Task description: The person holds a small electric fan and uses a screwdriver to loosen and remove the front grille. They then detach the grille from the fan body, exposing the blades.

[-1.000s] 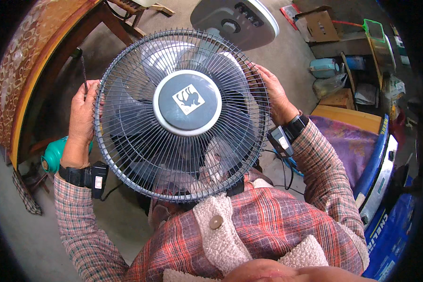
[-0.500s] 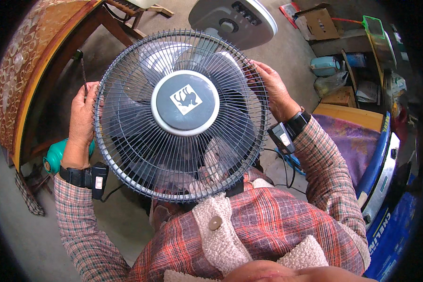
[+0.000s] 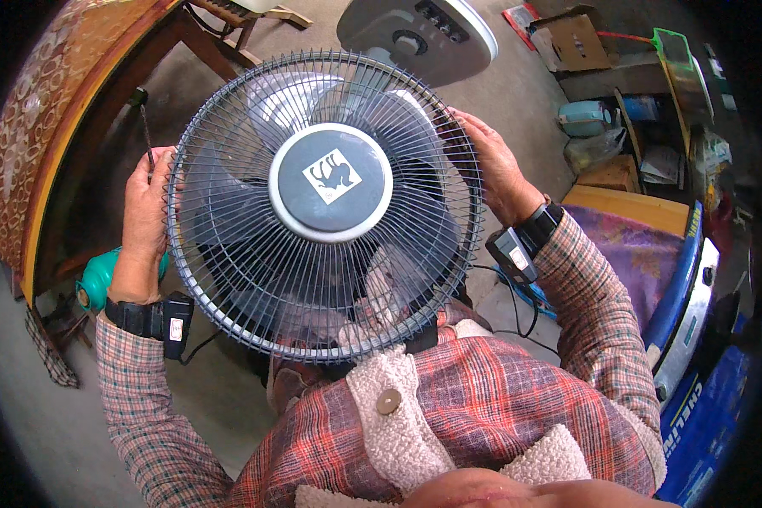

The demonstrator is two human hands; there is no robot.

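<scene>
A round fan [image 3: 330, 182] with a dark wire guard, a grey-blue hub cap and translucent blades is in front of my body. My left hand [image 3: 146, 207] grips the guard's left rim. From that same hand a thin dark rod with a thicker dark end [image 3: 146, 127] sticks up, resembling a screwdriver. On the opposite side my right hand [image 3: 499, 165] is closed around the upper right rim, its fingertips partly behind the wires. Just beyond the guard's top edge stands the fan's grey-white base or control panel [image 3: 427, 46] with dark knobs.
A table with a patterned cover [image 3: 34, 144] stands at the left, with a teal container [image 3: 99, 278] beneath its edge. To the right are cardboard boxes [image 3: 571, 42], a shelf with bottles and bags [image 3: 588, 118], a purple cloth [image 3: 626, 254] and blue packaging [image 3: 707, 415]. Dark cables hang near my wrists.
The fan and both hands have shifted very slightly up and left in view. The rod in my left hand leans a little more to the left. Both grips stay the same.
</scene>
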